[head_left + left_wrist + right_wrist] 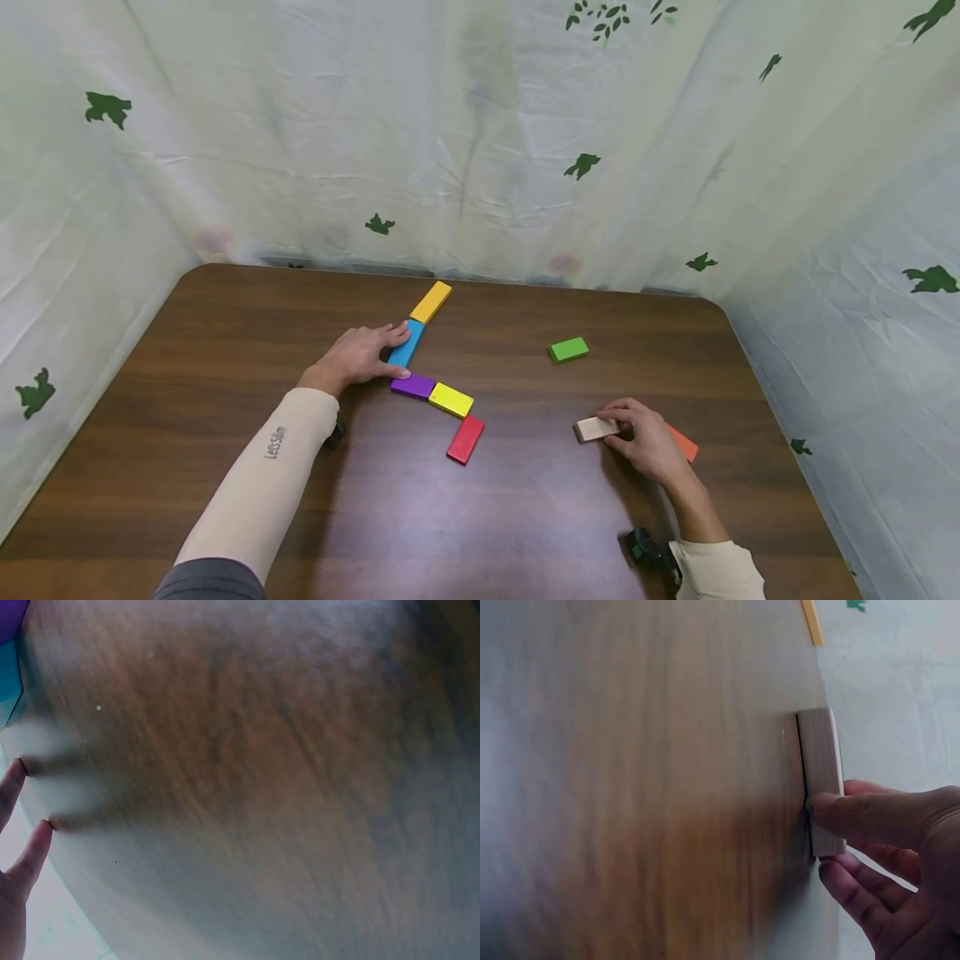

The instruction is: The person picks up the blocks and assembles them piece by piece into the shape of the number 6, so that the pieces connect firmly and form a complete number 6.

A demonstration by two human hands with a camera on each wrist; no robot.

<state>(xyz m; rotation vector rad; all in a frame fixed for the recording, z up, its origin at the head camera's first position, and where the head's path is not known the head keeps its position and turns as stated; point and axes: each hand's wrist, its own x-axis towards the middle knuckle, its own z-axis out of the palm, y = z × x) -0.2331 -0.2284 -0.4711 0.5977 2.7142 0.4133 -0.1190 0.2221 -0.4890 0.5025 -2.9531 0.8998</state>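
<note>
My left hand rests at a blue block, its fingers near the far part and its thumb by the near end, next to a purple block. Two of its fingertips touch the table in the left wrist view. A yellow-orange block meets the blue one's far end. From the purple block the line runs on through a yellow block to a red block. On the right, my right hand pinches a plain wooden block between thumb and fingers, low at the table surface.
An orange block lies partly hidden behind my right hand. A green block lies alone farther back on the brown wooden table. A pale curtain with green leaf and bird shapes hangs along the table's back and sides.
</note>
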